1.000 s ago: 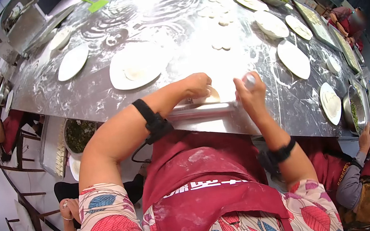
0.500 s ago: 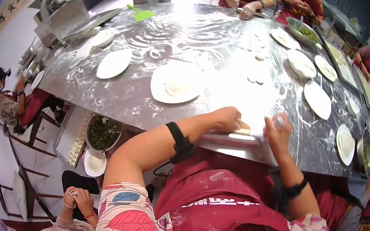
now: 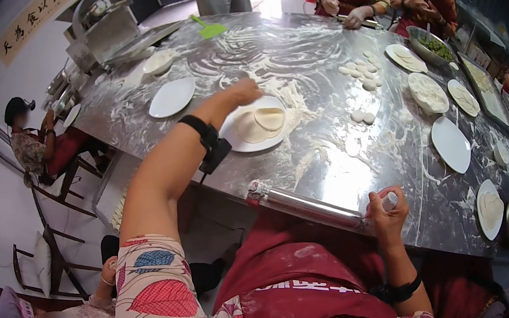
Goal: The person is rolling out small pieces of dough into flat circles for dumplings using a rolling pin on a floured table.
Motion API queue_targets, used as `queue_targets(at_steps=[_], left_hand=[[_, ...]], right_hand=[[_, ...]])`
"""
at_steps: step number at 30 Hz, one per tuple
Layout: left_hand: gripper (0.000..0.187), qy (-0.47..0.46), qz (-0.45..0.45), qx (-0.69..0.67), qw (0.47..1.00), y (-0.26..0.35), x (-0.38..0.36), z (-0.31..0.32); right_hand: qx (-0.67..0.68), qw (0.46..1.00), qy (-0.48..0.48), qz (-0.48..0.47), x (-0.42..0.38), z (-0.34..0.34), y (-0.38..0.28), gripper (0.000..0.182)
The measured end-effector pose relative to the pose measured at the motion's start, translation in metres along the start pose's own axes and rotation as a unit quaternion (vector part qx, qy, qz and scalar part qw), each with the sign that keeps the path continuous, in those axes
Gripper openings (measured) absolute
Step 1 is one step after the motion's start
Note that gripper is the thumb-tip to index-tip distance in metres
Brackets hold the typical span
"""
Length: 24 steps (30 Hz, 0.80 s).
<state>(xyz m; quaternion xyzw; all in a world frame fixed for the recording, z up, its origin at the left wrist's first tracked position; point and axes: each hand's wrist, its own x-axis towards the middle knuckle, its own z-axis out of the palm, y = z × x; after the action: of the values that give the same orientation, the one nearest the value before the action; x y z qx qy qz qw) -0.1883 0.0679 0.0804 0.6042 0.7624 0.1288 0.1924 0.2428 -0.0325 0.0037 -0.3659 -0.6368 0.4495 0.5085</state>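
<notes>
A white plate with round dough wrappers lies on the floured metal table. My left hand is just over the plate's far edge, its fingers blurred and partly hidden, so whether it is open or closed is unclear. At the table's near edge lies a long metal roller device. My right hand is closed on the pale handle at the device's right end. Small dough discs lie farther back on the right.
An empty white plate and a green scraper lie at the back left. More plates and a bowl of green filling stand on the right. Several people sit or stand around the table.
My left hand has moved from the roller device up and away to the plate. A wrapper now lies on top of the dough there. My right hand remains at the handle.
</notes>
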Motion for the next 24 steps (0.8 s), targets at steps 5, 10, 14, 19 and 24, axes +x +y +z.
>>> queue_targets(at_steps=[5,10,14,19,24], left_hand=[[0.032,0.018,0.059,0.033,0.998,0.039,0.042,0.013],[0.039,-0.021,0.224,0.076,0.971,0.128,0.074,0.093],[0.035,-0.001,0.186,0.1,0.977,0.187,0.083,0.139],[0.029,0.027,0.165,0.154,0.974,0.203,0.084,0.16],[0.028,-0.009,0.192,-0.181,0.965,0.218,0.031,0.112]], right_hand=[[-0.022,1.0,-0.005,-0.019,0.0,-0.004,0.006,0.019],[0.007,1.0,-0.027,0.001,0.006,-0.005,0.0,0.019],[-0.022,0.999,-0.04,-0.004,0.005,-0.01,0.004,0.019],[0.006,0.999,-0.039,-0.011,0.003,-0.008,0.006,0.019],[-0.004,0.999,-0.035,-0.009,0.0,-0.008,0.008,0.019]])
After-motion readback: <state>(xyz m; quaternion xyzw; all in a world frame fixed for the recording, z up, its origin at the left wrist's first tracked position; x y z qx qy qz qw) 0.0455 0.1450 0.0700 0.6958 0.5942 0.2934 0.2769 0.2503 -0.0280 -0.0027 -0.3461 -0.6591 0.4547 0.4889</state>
